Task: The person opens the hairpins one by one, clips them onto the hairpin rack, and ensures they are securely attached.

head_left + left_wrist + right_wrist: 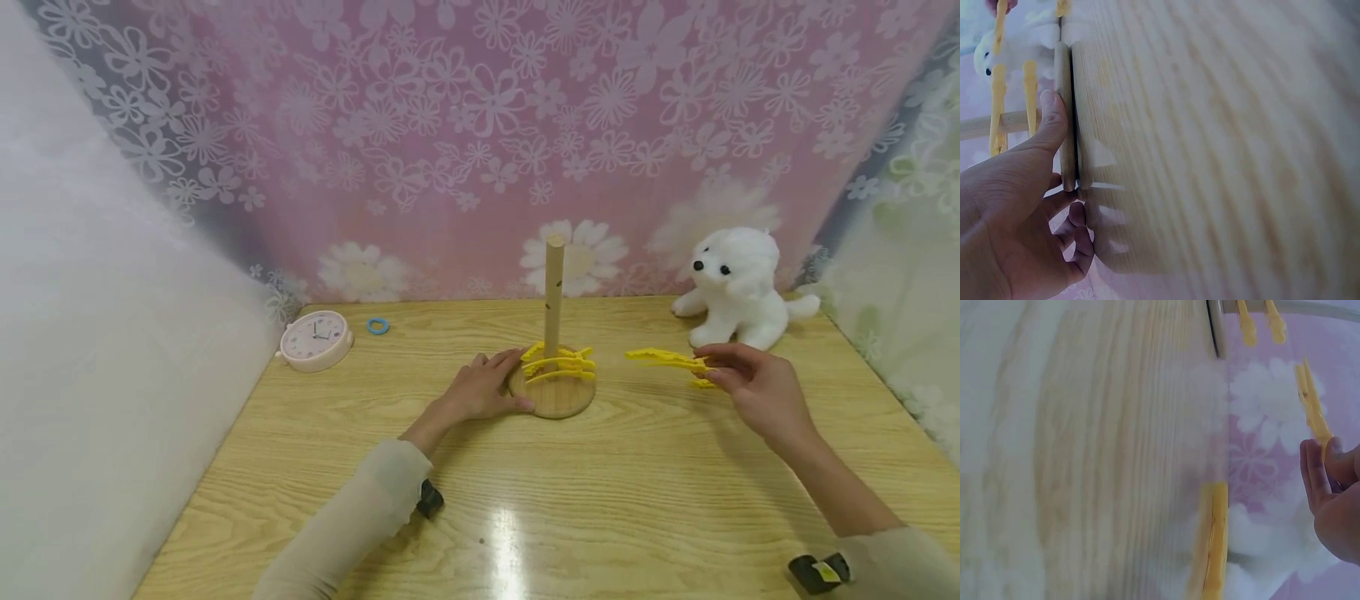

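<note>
A round wooden base (pixel 557 405) carries an upright wooden pole (pixel 553 292). My left hand (pixel 487 387) grips the base at its left edge, with the thumb (pixel 1052 115) against its upper face. Thin yellow curved plastic pieces (pixel 561 362) lie around the foot of the pole; side-on in the left wrist view, two pieces cross it with a gap between them. To the right of the stand, my right hand (pixel 765 396) pinches another yellow curved piece (pixel 660 357) by one end, above the table. Another yellow piece (pixel 1215 540) lies on the table below that hand.
A white plush dog (pixel 738 287) sits at the back right of the wooden table (pixel 450 483). At the back left lie a pale pink clock (pixel 315 340) and a small blue ring (pixel 377 326). Flowered pink cloth (pixel 450 125) hangs behind the table.
</note>
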The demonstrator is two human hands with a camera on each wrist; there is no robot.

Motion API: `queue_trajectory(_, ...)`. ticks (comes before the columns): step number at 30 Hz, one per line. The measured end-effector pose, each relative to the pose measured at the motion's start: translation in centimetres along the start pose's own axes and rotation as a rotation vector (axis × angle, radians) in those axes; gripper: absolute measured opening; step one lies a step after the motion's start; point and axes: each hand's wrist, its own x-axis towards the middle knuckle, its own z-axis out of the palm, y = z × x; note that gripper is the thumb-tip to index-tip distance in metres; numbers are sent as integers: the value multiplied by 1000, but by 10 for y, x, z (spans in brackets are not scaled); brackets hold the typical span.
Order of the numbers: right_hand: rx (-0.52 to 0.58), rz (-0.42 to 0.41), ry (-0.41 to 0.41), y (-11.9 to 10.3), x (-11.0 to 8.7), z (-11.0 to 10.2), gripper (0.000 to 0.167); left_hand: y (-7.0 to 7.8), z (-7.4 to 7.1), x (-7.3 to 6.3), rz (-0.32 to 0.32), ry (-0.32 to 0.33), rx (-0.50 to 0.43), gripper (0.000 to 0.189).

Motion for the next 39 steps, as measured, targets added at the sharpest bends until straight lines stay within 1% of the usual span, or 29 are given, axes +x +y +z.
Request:
queue_trajectory(3,0,34,18,-4,3,6,22,0,0,0,0,-4,3,99)
queue_trajectory(6,-21,76,65,-9,6,11,21,-1,0,0,4,-2,5,98)
queue_trajectory(8,-6,103,81,-14,8,14,21,-1,0,0,5,-1,2,99)
queue_trajectory(11,51,127,97,-22,12,19,22,-1,0,0,4,1,4,99)
queue_trajectory(14,128,139,91,-31,17,26,23,-1,1,1,2,3,7,99)
queue_trajectory(20,227,134,77,-50,28,43,22,-1,1,2,5,3,3,99)
queue_trajectory(23,242,133,75,-56,35,53,21,-1,2,2,5,1,-3,98)
queue_trajectory(28,276,153,58,-60,46,68,20,-2,3,2,0,0,-2,98)
queue_trajectory(34,321,153,47,-65,53,88,19,-3,5,3,-7,4,4,98)
queue_trajectory(39,303,145,34,-71,56,103,17,-2,4,3,2,6,-1,98)
